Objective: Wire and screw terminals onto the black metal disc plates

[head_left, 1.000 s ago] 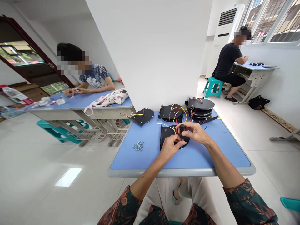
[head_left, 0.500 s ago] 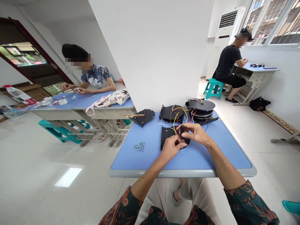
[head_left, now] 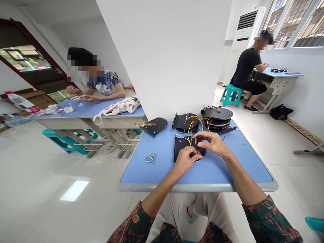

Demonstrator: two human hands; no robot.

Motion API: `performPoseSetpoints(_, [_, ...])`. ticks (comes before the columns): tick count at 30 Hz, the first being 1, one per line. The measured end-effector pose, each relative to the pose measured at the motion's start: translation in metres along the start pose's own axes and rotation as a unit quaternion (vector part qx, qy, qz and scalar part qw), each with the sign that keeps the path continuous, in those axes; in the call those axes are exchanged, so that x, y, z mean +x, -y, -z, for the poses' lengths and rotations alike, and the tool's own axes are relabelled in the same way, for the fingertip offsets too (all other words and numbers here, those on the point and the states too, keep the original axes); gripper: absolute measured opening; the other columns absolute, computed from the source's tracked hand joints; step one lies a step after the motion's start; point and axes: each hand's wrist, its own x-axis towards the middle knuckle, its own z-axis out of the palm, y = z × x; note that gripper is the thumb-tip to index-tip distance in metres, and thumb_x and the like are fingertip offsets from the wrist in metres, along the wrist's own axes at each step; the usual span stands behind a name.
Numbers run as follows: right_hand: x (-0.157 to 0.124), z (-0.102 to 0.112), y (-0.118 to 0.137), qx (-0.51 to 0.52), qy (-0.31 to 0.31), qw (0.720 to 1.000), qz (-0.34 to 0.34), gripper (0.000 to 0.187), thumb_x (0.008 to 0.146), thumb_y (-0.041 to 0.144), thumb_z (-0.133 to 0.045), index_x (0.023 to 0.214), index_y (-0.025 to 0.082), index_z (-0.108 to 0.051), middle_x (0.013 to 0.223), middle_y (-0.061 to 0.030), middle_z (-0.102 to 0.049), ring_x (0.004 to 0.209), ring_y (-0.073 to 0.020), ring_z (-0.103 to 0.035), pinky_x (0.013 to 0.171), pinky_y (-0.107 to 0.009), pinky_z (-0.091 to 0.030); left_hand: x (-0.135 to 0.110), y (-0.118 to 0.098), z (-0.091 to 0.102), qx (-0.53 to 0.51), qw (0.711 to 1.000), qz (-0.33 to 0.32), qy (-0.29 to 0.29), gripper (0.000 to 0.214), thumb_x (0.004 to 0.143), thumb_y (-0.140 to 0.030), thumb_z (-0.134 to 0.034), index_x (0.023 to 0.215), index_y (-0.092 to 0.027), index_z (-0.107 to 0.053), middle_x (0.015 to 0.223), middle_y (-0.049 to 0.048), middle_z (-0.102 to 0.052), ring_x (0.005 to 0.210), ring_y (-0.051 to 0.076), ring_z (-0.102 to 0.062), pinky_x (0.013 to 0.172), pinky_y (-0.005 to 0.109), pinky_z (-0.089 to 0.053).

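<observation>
Where the hands meet: low centre of the frame, just above the near edge of the blue bench (head_left: 197,186), with both forearms rising from the bottom edge in dark patterned sleeves (head_left: 268,217).

Left hand (head_left: 186,160): closed, its fingers curled around the lower end of the small black part, partly hidden.

Right hand (head_left: 214,143): closed to a pinch, its fingers bent over the top of the same part.

Small black part (head_left: 199,141): upright between the two hands, directly above the black plate; its exact kind is hidden.

Black plate (head_left: 180,149): a flanged disc lying under the hands, with yellow, red and white wires (head_left: 189,133) rising from it.

Left of the hands: a small heap of zinc-coloured nuts (head_left: 150,158) on the bench, well apart from them.

Far end of the bench: a flat black disc (head_left: 157,125), a flanged black plate (head_left: 181,122) and a stack of black discs (head_left: 217,118), all with wires.

Upper left: a seated co-worker (head_left: 107,82) with both hands at a blue desk (head_left: 65,113), beside a printed tote bag (head_left: 124,105).

Upper right: a co-worker in a black T-shirt (head_left: 245,64) on a teal stool (head_left: 231,94), at a desk by the window.
</observation>
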Motion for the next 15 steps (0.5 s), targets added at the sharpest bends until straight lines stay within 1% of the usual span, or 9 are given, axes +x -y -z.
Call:
performPoseSetpoints(4, [0.0019,0.002,-0.0016,0.021,-0.002,1.0,0.007,0.036,0.082,0.049,-0.079,0.102,0.018,-0.078,0.087,-0.0041,-0.072,0.081,-0.018,-0.063,0.079,-0.033,-0.049,0.0,0.0018,0.001,0.024,0.999,-0.02,0.012,0.011,0.087,-0.018,-0.069,0.076,-0.02,-0.069,0.091,0.0033,-0.076,0.09,0.02,-0.068,0.085,0.031,-0.049])
performPoseSetpoints(7, [0.0019,0.0033,-0.0021,0.03,0.006,0.999,0.013,0.035,0.084,0.046,-0.079,0.103,0.018,-0.077,0.087,-0.0039,-0.072,0.08,-0.017,-0.063,0.078,-0.032,-0.049,0.0,0.0024,0.0025,0.031,0.999,-0.035,0.024,0.011,0.088,-0.017,-0.066,0.077,-0.02,-0.067,0.093,0.0035,-0.076,0.093,0.02,-0.068,0.088,0.032,-0.049])
performPoseSetpoints(11, [0.0002,0.0047,-0.0033,0.061,0.042,0.997,0.008,0.038,0.087,0.045,-0.076,0.114,0.018,-0.074,0.093,-0.0043,-0.07,0.084,-0.0167,-0.063,0.08,-0.031,-0.05,-0.0002,-0.0002,0.0066,0.04,0.997,-0.049,0.052,0.013,0.088,-0.015,-0.064,0.077,-0.02,-0.064,0.096,0.0037,-0.076,0.098,0.021,-0.067,0.092,0.034,-0.048])
performPoseSetpoints(13, [-0.0005,0.0045,-0.0038,0.079,0.057,0.995,-0.001,0.041,0.088,0.047,-0.074,0.119,0.018,-0.073,0.094,-0.0043,-0.069,0.083,-0.0165,-0.063,0.077,-0.031,-0.052,-0.0002,-0.0019,0.0087,0.045,0.996,-0.045,0.064,0.014,0.088,-0.013,-0.063,0.076,-0.02,-0.062,0.098,0.0038,-0.076,0.099,0.022,-0.067,0.093,0.034,-0.048])
performPoseSetpoints(15, [-0.0005,0.0035,-0.0041,0.088,0.061,0.994,-0.01,0.044,0.089,0.048,-0.073,0.122,0.019,-0.071,0.094,-0.004,-0.068,0.079,-0.0159,-0.062,0.073,-0.03,-0.052,-0.0001,-0.0029,0.0095,0.048,0.996,-0.033,0.063,0.016,0.087,-0.011,-0.063,0.074,-0.02,-0.059,0.1,0.0043,-0.076,0.099,0.022,-0.068,0.092,0.034,-0.049])
